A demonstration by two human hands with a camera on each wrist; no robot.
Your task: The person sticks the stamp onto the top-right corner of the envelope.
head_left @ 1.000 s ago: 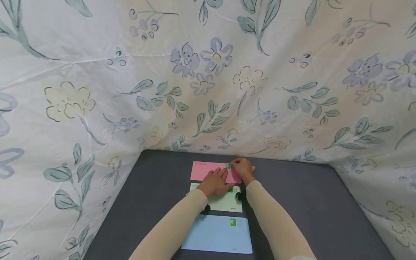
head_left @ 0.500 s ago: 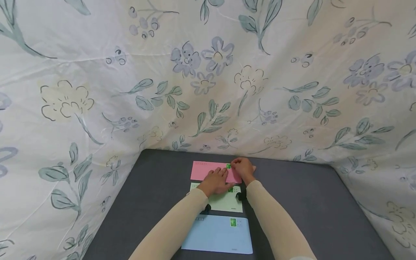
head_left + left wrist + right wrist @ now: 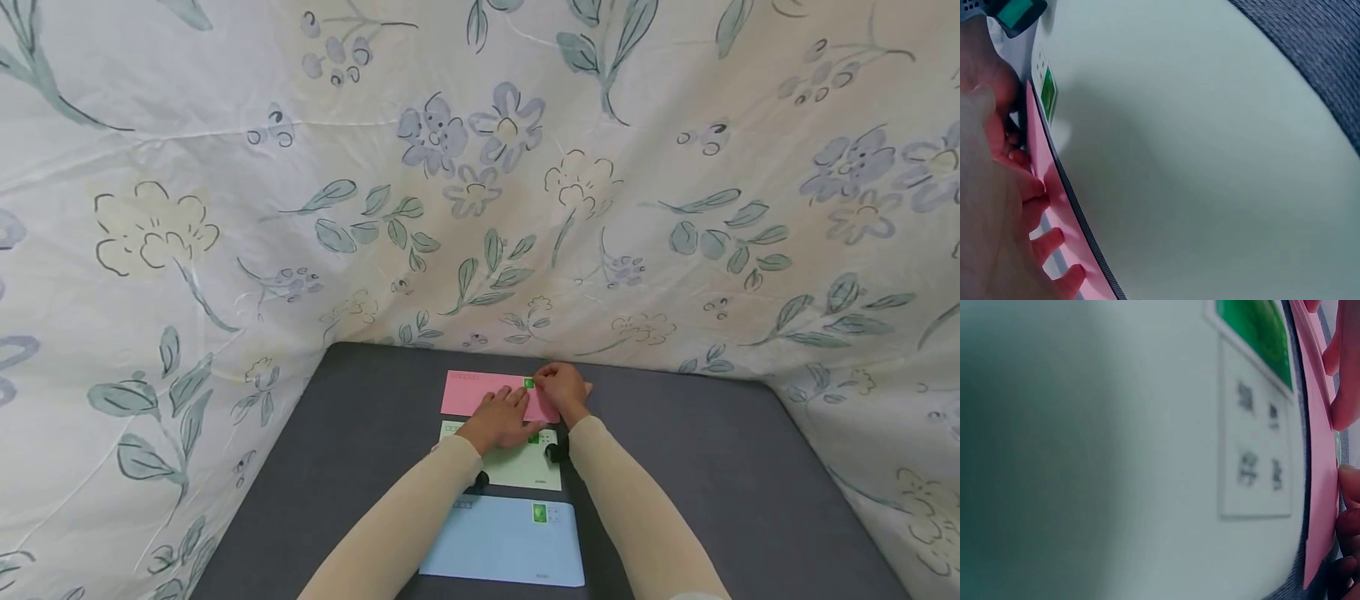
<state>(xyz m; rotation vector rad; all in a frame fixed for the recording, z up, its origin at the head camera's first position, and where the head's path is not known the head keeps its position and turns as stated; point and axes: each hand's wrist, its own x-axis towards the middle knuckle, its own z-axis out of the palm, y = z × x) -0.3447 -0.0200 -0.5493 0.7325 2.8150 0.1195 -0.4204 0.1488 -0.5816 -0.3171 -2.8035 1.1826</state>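
Observation:
A pink envelope lies at the back of the dark table. My left hand rests flat across its lower edge, fingers spread, as the left wrist view also shows on the pink paper. At the envelope's upper right sits a small green stamp. With bent fingers, my right hand pinches the stamp's right side. In the right wrist view, fingertips meet at a sliver of this stamp. The left palm and thumb cover part of a pale green envelope, which bears its own green stamp.
Nearest me lies a light blue envelope with a green stamp at its upper right. The envelopes form a column on the dark tabletop. A floral cloth hangs behind and along the sides.

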